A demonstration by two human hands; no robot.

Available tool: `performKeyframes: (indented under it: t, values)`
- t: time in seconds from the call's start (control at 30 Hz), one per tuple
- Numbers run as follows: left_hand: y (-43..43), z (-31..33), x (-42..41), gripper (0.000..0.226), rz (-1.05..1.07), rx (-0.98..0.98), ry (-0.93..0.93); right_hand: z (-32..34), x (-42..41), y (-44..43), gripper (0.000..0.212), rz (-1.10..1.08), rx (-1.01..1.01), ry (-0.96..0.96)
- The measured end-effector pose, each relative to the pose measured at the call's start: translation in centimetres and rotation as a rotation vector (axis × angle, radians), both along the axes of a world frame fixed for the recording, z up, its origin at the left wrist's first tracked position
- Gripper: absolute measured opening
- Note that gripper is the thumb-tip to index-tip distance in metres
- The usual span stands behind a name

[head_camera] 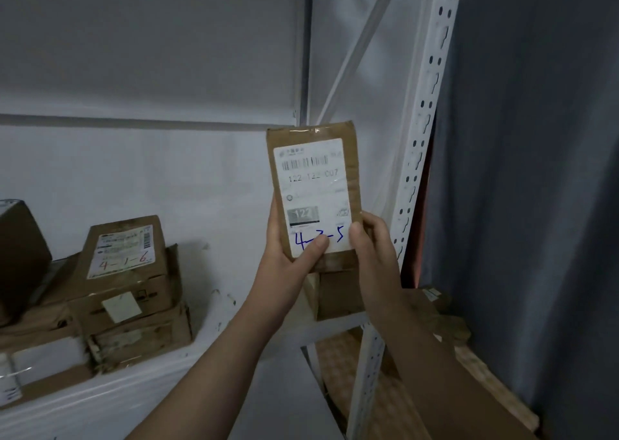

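1. Hands: the left hand (284, 258) and the right hand (376, 248) both hold the bottom end of a small cardboard parcel (315, 185). Each thumb presses on the front and the fingers curl round the back.
2. The parcel is up in the air, standing tall, in front of the right end of a white shelf (234, 332). Its shipping label (310, 168) faces the person. Blue pen at the bottom says 4-3-5, and the left thumb hides part of the middle number.
3. The job now looks like reading that number to find the right spot. To do it well, hold the parcel steady, slide the left thumb off the writing, and grip the edges so it cannot slip.
4. Right under the parcel a small brown box (338, 295) sits on the shelf. I cannot tell if the two touch.
5. Far to the left on the shelf is a pile of brown boxes. The top box (125, 255) says 4-1-6 in red.
6. A white rack post (420, 131) with holes stands just right of the parcel. Past it hangs a grey-blue curtain (536, 171). Another shelf board (134, 117) runs above.
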State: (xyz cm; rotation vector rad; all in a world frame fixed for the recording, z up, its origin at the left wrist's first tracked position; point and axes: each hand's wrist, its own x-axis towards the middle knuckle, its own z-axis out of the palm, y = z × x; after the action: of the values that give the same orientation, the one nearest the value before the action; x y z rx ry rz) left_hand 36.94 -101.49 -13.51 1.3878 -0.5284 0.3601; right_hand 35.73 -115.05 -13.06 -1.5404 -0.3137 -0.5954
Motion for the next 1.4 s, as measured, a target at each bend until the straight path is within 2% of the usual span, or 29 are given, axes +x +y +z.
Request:
performKeyframes:
  t: [0.17,0.37,0.43,0.53,0.67,0.77,0.87,0.93,1.03,1.17,1.23,1.4]
  values:
    - [0.9,-0.5,-0.9,0.079,0.1,0.048,-0.035,-0.5,-0.5,1.3,0.018,0.004,-0.033,-0.017]
    - [2.3,-1.0,-1.9,0.079,0.15,0.062,-0.01,-0.9,-0.8,2.9,0.019,-0.008,-0.029,-0.089]
    - [2.8,-1.3,-2.3,0.076,0.195,0.093,-0.012,-1.1,-0.7,3.4,0.022,0.032,-0.028,-0.06]
    - [3.9,-2.2,-2.9,0.073,0.368,0.215,-0.013,-1.6,-0.6,4.4,0.027,0.076,-0.042,-0.006]
    - [6.1,-3.3,-4.3,0.077,0.58,0.383,-0.043,-2.7,-0.7,6.8,0.027,0.114,-0.034,-0.038]
    - [7.6,-4.2,-4.7,0.079,0.651,0.515,-0.07,-3.6,-0.5,8.2,0.031,0.026,-0.065,-0.05]
    - [8.5,-5.0,-4.5,0.069,0.704,0.898,-0.117,-4.3,0.2,8.9,0.019,-0.13,-0.203,-0.021]
    - [9.0,-5.5,-4.4,0.057,0.733,1.051,-0.146,-4.9,0.6,9.3,0.012,-0.138,-0.246,-0.001]
    - [9.4,-5.9,-4.4,0.047,0.777,1.095,-0.185,-5.9,1.0,9.8,0.014,-0.094,-0.256,0.028]
    - [10.2,-5.8,-4.2,0.042,0.869,1.16,-0.243,-6.6,1.4,10.0,0.032,0.108,-0.231,0.136]
    - [10.7,-5.5,-3.8,0.041,0.926,1.208,-0.296,-7.0,1.8,10.0,0.042,0.186,-0.244,0.133]
    - [11.8,-5.0,-3.2,0.035,1.103,1.323,-0.301,-7.8,3.2,11.1,0.044,0.251,-0.262,0.082]
